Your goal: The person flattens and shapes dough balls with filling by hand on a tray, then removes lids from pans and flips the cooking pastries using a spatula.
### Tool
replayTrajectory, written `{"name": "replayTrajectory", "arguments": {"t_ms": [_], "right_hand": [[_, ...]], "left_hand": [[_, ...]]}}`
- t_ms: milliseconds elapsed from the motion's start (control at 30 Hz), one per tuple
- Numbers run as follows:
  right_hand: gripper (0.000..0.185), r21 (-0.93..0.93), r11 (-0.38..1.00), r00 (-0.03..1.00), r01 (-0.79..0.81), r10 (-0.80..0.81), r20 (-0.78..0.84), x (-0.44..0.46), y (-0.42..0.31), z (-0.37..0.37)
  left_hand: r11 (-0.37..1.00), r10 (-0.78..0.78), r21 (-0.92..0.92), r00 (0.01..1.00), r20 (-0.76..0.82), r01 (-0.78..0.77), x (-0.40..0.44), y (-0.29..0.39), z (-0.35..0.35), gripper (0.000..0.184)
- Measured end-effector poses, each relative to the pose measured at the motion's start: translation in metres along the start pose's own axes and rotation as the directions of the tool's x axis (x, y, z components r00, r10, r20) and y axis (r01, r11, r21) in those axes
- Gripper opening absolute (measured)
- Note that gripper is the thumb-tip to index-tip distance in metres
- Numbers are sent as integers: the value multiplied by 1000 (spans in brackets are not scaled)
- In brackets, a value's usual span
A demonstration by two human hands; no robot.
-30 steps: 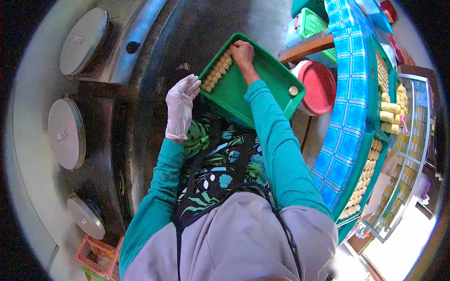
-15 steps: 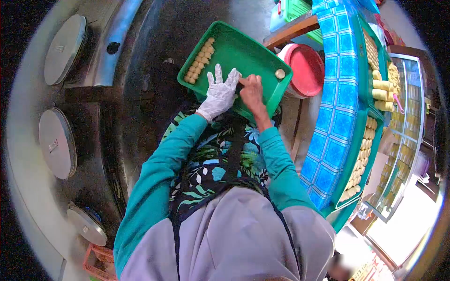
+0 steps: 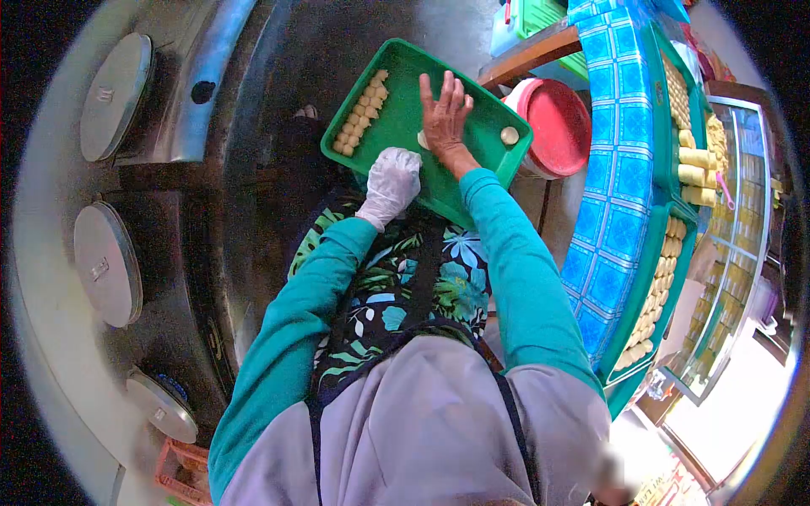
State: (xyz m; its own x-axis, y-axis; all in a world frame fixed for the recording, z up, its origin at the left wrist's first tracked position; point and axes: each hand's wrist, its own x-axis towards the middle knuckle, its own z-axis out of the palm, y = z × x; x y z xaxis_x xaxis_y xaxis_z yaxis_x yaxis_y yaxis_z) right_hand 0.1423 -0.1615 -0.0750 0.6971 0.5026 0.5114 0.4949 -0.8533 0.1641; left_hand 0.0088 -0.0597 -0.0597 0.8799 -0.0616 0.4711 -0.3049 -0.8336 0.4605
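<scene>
A green tray rests over my lap. Small pale dough pieces line its left side in rows, and a round pale piece lies near its right end. My right hand, bare, is over the middle of the tray with its fingers spread. Another pale piece shows partly at the left edge of that hand. My left hand, in a white glove, is curled closed at the tray's near edge; whatever it may hold is hidden.
A red-lidded bucket stands right of the tray. Beyond it, a table with a blue checked cloth bears green trays of dough and pale rolls. Round metal lids are at the left. A blurred person is at lower right.
Since the last frame, my right hand has opened and shifted up over the tray, uncovering part of a pale piece. My left hand has closed and drawn back to the near edge.
</scene>
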Motion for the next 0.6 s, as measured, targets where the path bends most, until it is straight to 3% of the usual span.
{"name": "replayTrajectory", "arguments": {"t_ms": [233, 300, 433, 533, 600], "right_hand": [[63, 34, 999, 999, 28, -27, -27, 9, -11, -3], [63, 2, 996, 995, 91, -91, 49, 8, -21, 0], [65, -59, 990, 992, 128, -127, 23, 19, -20, -2], [58, -58, 997, 998, 60, -60, -4, 17, -29, 1], [59, -24, 999, 999, 47, -46, 29, 11, -34, -1]], "left_hand": [[999, -53, 5, 994, 92, 53, -4, 2, -5, 14], [990, -139, 51, 981, 132, 133, -3, 1, -2, 14], [997, -81, 24, 987, 141, 78, 0, 1, -4, 12], [997, -73, 29, 993, 92, 71, 0, -1, -4, 12], [992, -119, 60, 974, 195, 109, -2, 2, -3, 14]]}}
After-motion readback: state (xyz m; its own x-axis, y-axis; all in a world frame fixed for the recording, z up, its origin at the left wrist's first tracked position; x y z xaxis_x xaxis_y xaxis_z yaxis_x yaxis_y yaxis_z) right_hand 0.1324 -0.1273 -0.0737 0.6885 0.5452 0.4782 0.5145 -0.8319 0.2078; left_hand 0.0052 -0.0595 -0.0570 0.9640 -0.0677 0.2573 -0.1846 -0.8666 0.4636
